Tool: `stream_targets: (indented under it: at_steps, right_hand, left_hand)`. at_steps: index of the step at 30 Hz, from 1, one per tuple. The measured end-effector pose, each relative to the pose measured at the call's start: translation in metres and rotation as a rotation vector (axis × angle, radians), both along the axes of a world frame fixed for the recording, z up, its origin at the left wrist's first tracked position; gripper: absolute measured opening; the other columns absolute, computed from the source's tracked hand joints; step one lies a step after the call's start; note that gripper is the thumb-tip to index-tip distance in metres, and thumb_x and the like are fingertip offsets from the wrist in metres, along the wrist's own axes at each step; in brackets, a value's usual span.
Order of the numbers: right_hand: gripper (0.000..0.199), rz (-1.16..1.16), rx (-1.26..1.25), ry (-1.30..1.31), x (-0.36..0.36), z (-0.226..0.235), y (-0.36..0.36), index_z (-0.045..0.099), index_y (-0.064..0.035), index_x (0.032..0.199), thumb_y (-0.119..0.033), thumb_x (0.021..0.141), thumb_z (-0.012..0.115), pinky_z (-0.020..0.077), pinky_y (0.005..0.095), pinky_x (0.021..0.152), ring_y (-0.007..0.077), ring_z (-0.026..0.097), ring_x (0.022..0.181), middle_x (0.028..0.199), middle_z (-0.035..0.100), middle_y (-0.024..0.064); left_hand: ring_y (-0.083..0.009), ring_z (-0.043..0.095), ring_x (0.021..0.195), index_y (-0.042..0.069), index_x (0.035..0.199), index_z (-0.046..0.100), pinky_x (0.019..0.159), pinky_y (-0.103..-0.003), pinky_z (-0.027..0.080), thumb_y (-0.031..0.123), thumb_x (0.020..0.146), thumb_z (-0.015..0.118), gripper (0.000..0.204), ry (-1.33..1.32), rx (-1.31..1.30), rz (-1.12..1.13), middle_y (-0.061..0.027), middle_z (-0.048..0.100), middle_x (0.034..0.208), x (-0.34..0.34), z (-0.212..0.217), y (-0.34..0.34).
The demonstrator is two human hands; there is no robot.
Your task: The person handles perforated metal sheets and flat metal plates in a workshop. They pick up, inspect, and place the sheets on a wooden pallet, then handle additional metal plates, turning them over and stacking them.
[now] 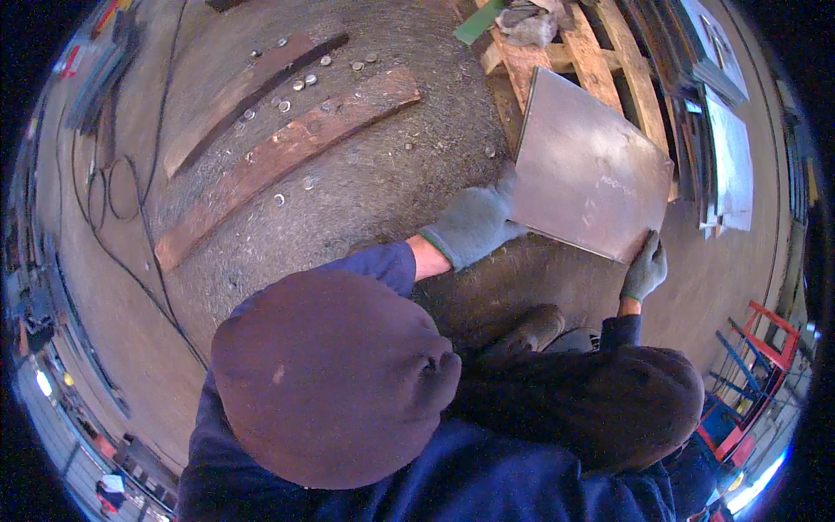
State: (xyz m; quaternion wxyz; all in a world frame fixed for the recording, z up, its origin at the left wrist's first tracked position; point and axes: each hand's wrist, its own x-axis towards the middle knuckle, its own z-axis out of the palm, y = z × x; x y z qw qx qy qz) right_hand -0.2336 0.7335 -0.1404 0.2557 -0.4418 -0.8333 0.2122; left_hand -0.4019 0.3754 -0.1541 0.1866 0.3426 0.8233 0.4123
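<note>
Observed flat metal plate (591, 165), gripped near lower-left corner by gloved left hand (477, 226), near lower-right by gloved right hand (644, 270). Seen overlapping wooden pallet (639, 78); cannot tell if touching. Noted crumpled grey material (528, 24) atop pallet.

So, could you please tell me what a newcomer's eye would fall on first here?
Probably the large metal plate right of center, gripped by the gloved left hand and right hand. Next, two long brown beams on the floor at upper left, with small round pieces scattered around them.
</note>
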Motion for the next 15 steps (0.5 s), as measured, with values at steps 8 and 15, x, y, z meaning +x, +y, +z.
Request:
stream_targets:
  at_steps: [8, 15]
  right_hand:
    - [0.049, 0.011, -0.005, -0.027, -0.006, 0.003, 0.007, 0.079, 0.0016, 0.122, -0.043, 0.105, 0.067, 0.0575, 0.0389, 0.089, 0.0243, 0.076, 0.098, 0.112, 0.081, 0.0203]
    - [0.052, -0.062, 0.023, -0.031, 0.011, -0.007, 0.011, 0.08, 0.0004, 0.118, -0.048, 0.103, 0.068, 0.0579, 0.0393, 0.088, 0.025, 0.078, 0.094, 0.105, 0.082, 0.0195]
  left_hand:
    - [-0.0496, 0.072, 0.101, 0.0, 0.15, 0.05, 0.085, -0.054, 0.06, 0.031, 0.085, 0.087, 0.081, 0.021, -0.016, 0.016, -0.0301, 0.073, 0.114, 0.006, -0.016, -0.006]
    - [-0.0509, 0.072, 0.098, -0.001, 0.155, 0.043, 0.081, -0.055, 0.06, 0.025, 0.087, 0.085, 0.085, 0.108, 0.081, -0.068, -0.0348, 0.071, 0.107, -0.008, -0.01, -0.017]
